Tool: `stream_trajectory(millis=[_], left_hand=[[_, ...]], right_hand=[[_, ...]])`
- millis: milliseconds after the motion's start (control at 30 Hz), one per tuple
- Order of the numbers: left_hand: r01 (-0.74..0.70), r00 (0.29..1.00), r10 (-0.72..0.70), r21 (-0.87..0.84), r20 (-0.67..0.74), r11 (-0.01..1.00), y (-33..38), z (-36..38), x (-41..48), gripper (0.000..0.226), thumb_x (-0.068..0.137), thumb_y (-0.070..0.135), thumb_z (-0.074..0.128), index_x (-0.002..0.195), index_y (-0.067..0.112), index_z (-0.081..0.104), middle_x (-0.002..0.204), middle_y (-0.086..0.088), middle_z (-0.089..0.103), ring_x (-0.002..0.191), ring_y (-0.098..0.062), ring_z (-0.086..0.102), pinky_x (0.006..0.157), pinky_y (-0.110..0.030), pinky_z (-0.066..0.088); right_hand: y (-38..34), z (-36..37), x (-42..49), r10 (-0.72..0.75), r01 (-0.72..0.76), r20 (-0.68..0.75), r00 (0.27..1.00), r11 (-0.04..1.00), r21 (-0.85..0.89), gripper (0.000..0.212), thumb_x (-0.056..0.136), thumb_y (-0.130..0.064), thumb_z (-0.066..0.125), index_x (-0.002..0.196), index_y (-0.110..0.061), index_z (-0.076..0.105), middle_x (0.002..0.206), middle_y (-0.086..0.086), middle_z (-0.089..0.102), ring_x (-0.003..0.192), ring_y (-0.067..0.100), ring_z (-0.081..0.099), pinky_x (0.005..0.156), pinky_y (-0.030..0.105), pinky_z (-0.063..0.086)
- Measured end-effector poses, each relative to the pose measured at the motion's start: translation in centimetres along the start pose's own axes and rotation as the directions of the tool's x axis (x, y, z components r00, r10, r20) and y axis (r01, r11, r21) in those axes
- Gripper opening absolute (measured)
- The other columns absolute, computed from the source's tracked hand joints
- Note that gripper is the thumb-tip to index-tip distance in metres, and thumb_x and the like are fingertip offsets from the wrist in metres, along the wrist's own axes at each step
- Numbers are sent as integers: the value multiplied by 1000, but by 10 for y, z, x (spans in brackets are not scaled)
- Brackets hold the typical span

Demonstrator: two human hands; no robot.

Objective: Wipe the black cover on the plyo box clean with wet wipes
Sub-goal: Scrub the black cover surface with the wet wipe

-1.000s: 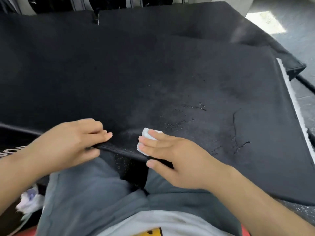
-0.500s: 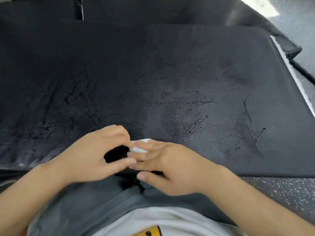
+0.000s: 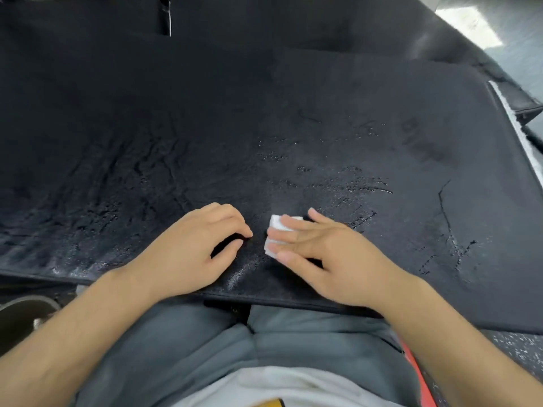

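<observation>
Item one, far left: a dark rounded object [image 3: 25, 311] sits below the cover's near edge (too dim for me to identify). The cover [image 3: 293, 121] is black, fills most of my view, and is heavily creased and glossy on its left part.

Item two: the left hand [image 3: 188, 251] rests on the cover close to the near edge. Its fingers are curled with the tips down on the surface, and the thumb sits close under the forefinger. Whether any of the cover is nipped between them I cannot tell.

Item three: the wipe [image 3: 275, 224], white and folded small, lies flat on the cover just right of the left fingertips, not touching them. The two hands are near each other but apart.

Item four: the right hand [image 3: 332, 259] lies over the wipe with fingers straight and slightly spread. Three fingertips press it down, and the forefinger reaches past it onto the bare cover. The thumb is off the wipe, toward me.

Item five, right of the hands: droplets [image 3: 352, 183] bead across the middle, thin cracks [image 3: 443, 207] run through the surface, and faint lettering [image 3: 423, 142] shows above them, unreadable. A white strip [image 3: 511, 124] lines the right edge.

Item six, bottom: grey shorts [image 3: 191, 348] and a white shirt [image 3: 264, 386], with speckled floor [image 3: 514, 348] at the lower right.
</observation>
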State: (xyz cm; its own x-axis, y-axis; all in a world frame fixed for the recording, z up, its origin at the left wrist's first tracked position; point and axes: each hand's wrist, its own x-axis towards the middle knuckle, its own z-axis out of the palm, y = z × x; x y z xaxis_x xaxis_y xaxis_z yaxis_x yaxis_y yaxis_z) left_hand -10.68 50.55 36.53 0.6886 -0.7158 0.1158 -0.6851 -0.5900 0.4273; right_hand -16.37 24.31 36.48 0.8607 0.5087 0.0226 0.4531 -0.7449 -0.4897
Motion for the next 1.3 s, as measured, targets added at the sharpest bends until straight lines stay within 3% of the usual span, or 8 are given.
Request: stream_trajectory(millis=[333,567,700,800,933,1100,1200,1300], left_hand=[[92,995,-91,43,-39,995,-10,-4,13,24,96,25,58,119,30,62,118,18,53,108,-5,50,94,-38,47],[198,980,-200,104,11,975,-23,4,25,52,100,50,40,146,27,48,158,16,33,150,-8,20,118,-32,24],[198,979,-204,136,31,971,-23,5,27,62,95,58,29,143,27,52,156,13,38,149,-13,26,117,-37,31],[217,975,-220,122,14,969,-21,2,32,58,93,56,33,137,27,58,149,13,47,143,-12,36,112,-37,36],[223,974,-225,95,1,970,-21,-11,42,49,97,51,39,136,27,58,140,15,51,130,-7,44,109,-32,40],[257,963,-263,90,63,962,-34,-28,65,51,98,45,48,147,30,46,155,11,37,142,-10,33,118,-35,30],[291,944,-308,142,116,946,-43,-36,90,58,102,43,45,156,28,31,165,9,18,153,-13,12,123,-40,20],[292,911,-340,216,233,932,-47,-32,99,62,104,46,37,160,27,16,167,9,1,154,-15,-3,123,-39,12]], right_hand=[[-1,-6,21,22,-23,-11,1000,996,-90,44,106,-45,29,128,-29,64,142,-15,53,140,10,38,118,18,10],[-9,8,25,-21,22,6,1000,991,-131,47,106,-46,32,138,-24,59,149,-11,50,149,12,28,124,36,20],[13,-8,35,193,-203,-79,978,966,-161,55,104,-49,19,139,-25,55,150,-9,46,148,13,27,121,44,25],[-13,18,43,191,-193,-31,981,961,-199,65,103,-53,23,147,-13,50,158,3,40,152,27,21,124,46,18],[-1,6,48,258,-262,-46,965,945,-194,62,101,-56,12,149,-31,42,161,-13,32,154,11,10,126,44,8],[5,3,68,366,-358,-9,931,906,-224,83,93,-63,-1,158,-19,26,168,-3,15,155,24,-3,126,41,-2],[-6,7,72,301,-283,56,952,935,-212,68,103,-59,13,159,-23,24,168,-8,11,155,20,-6,126,41,-3],[22,-10,78,390,-379,10,921,902,-207,56,106,-52,15,158,-34,22,167,-17,8,154,11,-6,126,41,-2]])
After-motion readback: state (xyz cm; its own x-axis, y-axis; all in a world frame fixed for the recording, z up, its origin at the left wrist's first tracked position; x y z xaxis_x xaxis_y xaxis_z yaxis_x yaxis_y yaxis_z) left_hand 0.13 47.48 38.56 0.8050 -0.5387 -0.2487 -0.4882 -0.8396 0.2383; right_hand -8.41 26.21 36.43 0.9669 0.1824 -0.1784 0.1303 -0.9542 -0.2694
